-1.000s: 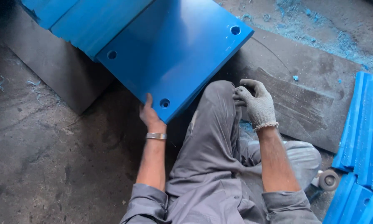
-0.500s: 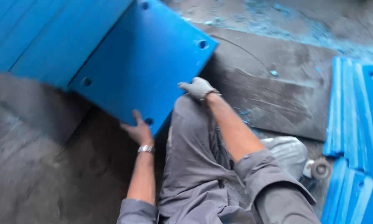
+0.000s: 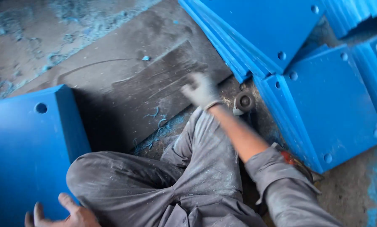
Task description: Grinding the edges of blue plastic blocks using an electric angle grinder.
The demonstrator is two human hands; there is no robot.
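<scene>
Bare left hand (image 3: 69, 214) lies flat on the slab (image 3: 27, 155), fingers apart, steadying it; gloved right hand (image 3: 201, 90), blurred, probably open, reaches near the grinder (image 3: 244, 102).

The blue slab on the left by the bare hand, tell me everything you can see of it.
The blue slab is a thick, flat panel of smooth, matte material that looks like plastic. One round hole shows near its upper corner, and its right side face shows its thickness. It lies at the lower left on the dark floor, cut off by the picture's edge. The bare left hand rests at its lower edge; a grey trouser knee sits against it.
</scene>
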